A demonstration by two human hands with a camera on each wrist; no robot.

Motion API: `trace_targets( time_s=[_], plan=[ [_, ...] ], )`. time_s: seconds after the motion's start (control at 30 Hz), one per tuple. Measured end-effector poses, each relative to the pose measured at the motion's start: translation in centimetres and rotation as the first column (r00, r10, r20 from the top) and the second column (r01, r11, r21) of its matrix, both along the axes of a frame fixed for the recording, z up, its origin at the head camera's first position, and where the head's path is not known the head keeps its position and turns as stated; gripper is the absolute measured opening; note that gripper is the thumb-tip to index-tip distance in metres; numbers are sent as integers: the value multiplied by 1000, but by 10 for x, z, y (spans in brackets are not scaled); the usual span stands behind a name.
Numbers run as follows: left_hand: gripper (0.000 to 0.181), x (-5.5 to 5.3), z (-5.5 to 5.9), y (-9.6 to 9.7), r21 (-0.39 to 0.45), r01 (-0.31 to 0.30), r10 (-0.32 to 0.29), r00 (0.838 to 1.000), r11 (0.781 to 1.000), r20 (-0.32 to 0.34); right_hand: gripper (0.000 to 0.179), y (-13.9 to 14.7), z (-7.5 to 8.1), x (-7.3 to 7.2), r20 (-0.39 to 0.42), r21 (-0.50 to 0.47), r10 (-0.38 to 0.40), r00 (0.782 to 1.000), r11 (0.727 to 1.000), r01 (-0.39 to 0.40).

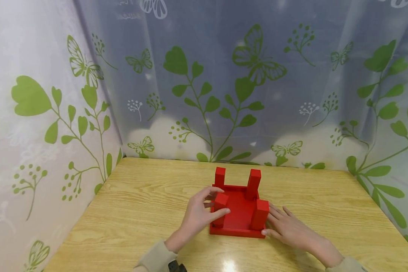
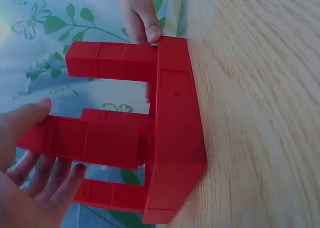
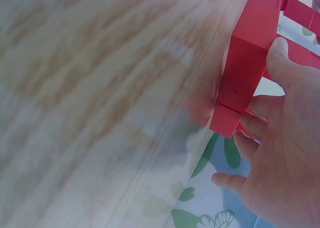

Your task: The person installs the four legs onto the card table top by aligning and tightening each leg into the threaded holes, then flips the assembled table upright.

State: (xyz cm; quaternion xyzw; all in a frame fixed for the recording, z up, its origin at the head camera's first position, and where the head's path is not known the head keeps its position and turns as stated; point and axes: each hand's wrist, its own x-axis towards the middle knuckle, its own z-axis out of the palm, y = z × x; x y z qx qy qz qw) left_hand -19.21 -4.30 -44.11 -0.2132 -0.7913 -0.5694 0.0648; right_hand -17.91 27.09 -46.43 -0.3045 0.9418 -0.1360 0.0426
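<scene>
A square red frame (image 1: 238, 209) lies flat on the wooden table, low rims along its edges and an upright square leg at each corner. My left hand (image 1: 198, 213) grips the near left leg (image 2: 110, 143), thumb on one side and fingers on the other, close to its free end. Against the frame's right side rests my right hand (image 1: 290, 228), its fingers mostly straight and its thumb at the near corner, beside the near right leg (image 1: 260, 213). In the right wrist view the thumb touches the frame's rim.
Two far legs, the left one (image 1: 219, 175) and the right one (image 1: 254, 183), stand up at the back of the frame. The wooden table (image 1: 149, 196) ends at a leaf-and-butterfly patterned curtain (image 1: 204, 94), which also hangs along the left and right sides.
</scene>
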Motion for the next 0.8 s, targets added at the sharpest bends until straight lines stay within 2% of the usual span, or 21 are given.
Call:
trace_targets(
  time_s=[0.13, 0.27, 0.37, 0.47, 0.57, 0.63, 0.8],
  plan=[
    [47, -5, -1, -6, 7, 142, -141, 990, 990, -14, 74, 0, 0, 0, 3, -2, -5, 1000, 1000, 5],
    [46, -9, -1, -11, 26, 286, -286, 958, 958, -16, 73, 0, 0, 0, 1, -4, -2, 1000, 1000, 2],
    [42, -10, -1, -12, 33, 326, -326, 945, 945, -2, 73, 0, 0, 1, -3, -6, 0, 1000, 1000, 0],
    [39, -8, -1, -9, 12, 291, -291, 957, 957, 0, 73, 0, 1, 1, -6, -9, 2, 1000, 1000, -3],
    [39, -6, -1, -5, -35, 197, -197, 980, 980, -24, 73, 0, 1, 1, -4, -8, 3, 1000, 1000, -3],
    [43, -5, -2, -2, -59, 130, -134, 989, 990, -55, 73, 0, 1, 1, -1, -6, 3, 1000, 1000, -3],
    [56, -2, -5, 5, -78, 5, -15, 992, 997, -127, 74, 1, 0, 0, 12, -5, 0, 1000, 1000, 0]
  ],
)
